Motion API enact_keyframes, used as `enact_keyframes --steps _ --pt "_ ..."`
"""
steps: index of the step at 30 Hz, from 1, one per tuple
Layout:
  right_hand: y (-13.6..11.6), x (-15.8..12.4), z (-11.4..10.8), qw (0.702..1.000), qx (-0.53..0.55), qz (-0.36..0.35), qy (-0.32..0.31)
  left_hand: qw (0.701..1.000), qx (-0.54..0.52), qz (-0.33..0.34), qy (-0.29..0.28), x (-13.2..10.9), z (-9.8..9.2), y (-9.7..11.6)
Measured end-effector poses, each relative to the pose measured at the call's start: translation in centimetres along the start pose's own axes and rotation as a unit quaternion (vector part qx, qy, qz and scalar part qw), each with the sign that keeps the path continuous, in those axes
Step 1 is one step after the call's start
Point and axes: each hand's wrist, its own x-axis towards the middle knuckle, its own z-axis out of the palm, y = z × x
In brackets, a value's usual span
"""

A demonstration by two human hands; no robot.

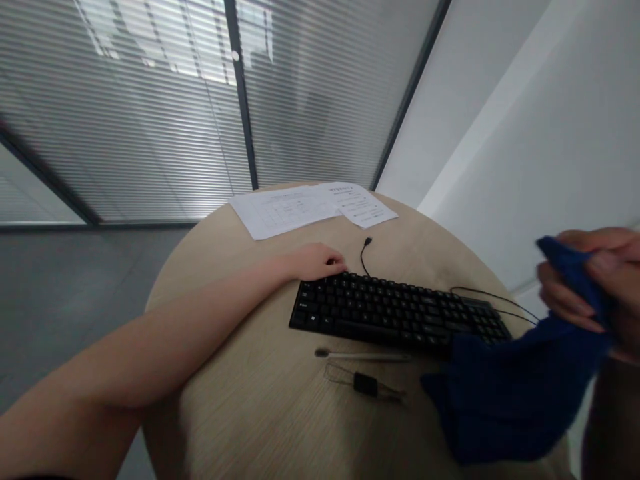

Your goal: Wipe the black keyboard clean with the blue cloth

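Observation:
A black keyboard point(380, 310) lies flat on the round wooden table. My left hand point(317, 261) is closed at its far left corner, with the thumb against the top edge and the other fingers partly hidden. At the right side, my right hand point(595, 280), slightly blurred, grips a bunched end of a blue cloth point(515, 393). The rest of the cloth hangs down over the keyboard's near right corner and the table. In front of the keyboard lie a thin brush point(365, 356) with a dark head and a small wire-looped tool with a black grip point(365, 384), like a keycap puller.
Printed papers point(295, 208) rest at the table's point(210, 267) far edge. A black cable ending in a USB plug point(368, 241) sticks out behind the keyboard; more cable point(493, 295) loops on the right. Beyond stand blinds point(150, 133) and a white wall point(545, 133).

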Motion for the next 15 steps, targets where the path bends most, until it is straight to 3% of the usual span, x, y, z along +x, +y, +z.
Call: enact_keyframes --steps 2,4,6,8,10,15 --pt "1.2 -0.1 3.4 1.0 -0.009 0.013 -0.015 1.0 0.004 -0.003 0.002 0.0 0.1 0.0" --pt "2.6 -0.2 7.7 0.992 -0.104 -0.053 -0.051 1.0 0.012 -0.008 0.003 0.0 0.1 0.0" --pt "3.8 -0.5 11.3 0.967 -0.172 -0.119 -0.142 1.0 0.017 -0.009 0.005 0.0 0.0 0.0" --pt "4.7 -0.9 13.4 0.944 -0.213 -0.142 -0.207 1.0 0.016 -0.01 0.003 0.0 0.0 0.0" --pt "5.1 -1.2 13.8 0.932 -0.242 -0.149 -0.225 1.0 0.014 -0.013 -0.004 0.0 0.0 0.0" --pt "5.5 -1.2 12.0 0.923 -0.284 -0.145 -0.216 1.0 -0.001 -0.014 -0.007 0.0 -0.2 0.2"
